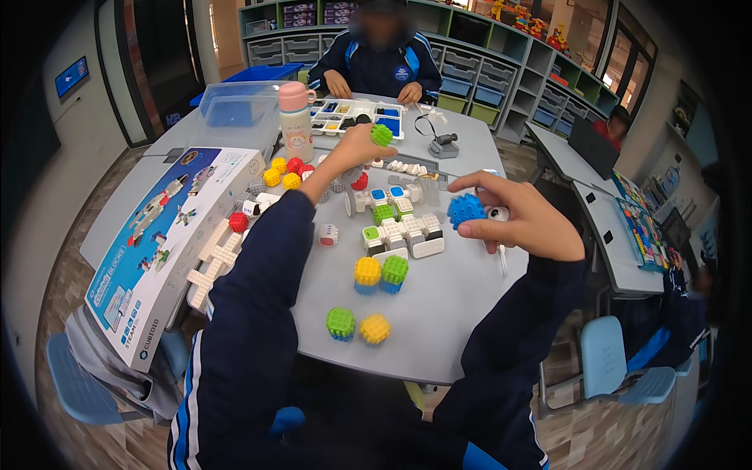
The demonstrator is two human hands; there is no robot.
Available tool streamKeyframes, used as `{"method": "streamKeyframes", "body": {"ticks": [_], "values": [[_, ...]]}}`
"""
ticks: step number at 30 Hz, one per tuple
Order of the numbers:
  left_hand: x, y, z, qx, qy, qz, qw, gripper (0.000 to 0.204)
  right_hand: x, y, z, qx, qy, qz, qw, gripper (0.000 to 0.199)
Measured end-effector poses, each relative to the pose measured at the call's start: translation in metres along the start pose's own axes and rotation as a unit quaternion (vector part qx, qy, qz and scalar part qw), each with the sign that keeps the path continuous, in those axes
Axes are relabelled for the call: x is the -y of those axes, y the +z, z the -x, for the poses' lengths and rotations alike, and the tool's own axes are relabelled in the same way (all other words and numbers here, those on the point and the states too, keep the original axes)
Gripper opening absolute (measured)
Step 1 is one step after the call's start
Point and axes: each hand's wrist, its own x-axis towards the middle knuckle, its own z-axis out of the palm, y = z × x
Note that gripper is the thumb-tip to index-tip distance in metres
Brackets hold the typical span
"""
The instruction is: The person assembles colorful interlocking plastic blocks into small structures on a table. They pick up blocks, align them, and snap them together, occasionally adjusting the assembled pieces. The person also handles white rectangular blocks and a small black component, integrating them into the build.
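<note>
My left hand [356,149] raised over grey bench [439,305], fingers pinching green studded block [381,135]. My right hand [521,223] closed on blue studded block [467,210], just right of white block assembly [399,231]. Person seated opposite.

Head-worn fisheye camera is looking steeply down and forward from close above the wearer's dark-sleeved forearms, taking in the rounded grey tabletop [439,313] nearby, with shelving along the far wall bending at the rim; only one view present.
</note>
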Motion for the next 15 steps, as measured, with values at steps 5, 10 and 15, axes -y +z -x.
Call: {"method": "streamKeyframes", "body": {"ticks": [5,10,15], "values": [[-0.033,-0.034,0.125,0.007,0.002,0.297,0.955,0.039,-0.023,0.024,-0.052,0.068,-0.065,-0.136,0.986,0.055],[-0.035,-0.04,0.224,-0.169,0.014,0.462,0.87,0.032,-0.024,0.066,-0.091,0.078,-0.055,-0.159,0.983,0.051],[-0.027,-0.018,0.318,-0.356,-0.053,0.607,0.708,0.016,-0.015,0.113,-0.115,0.052,-0.087,-0.028,0.994,0.048]]}}
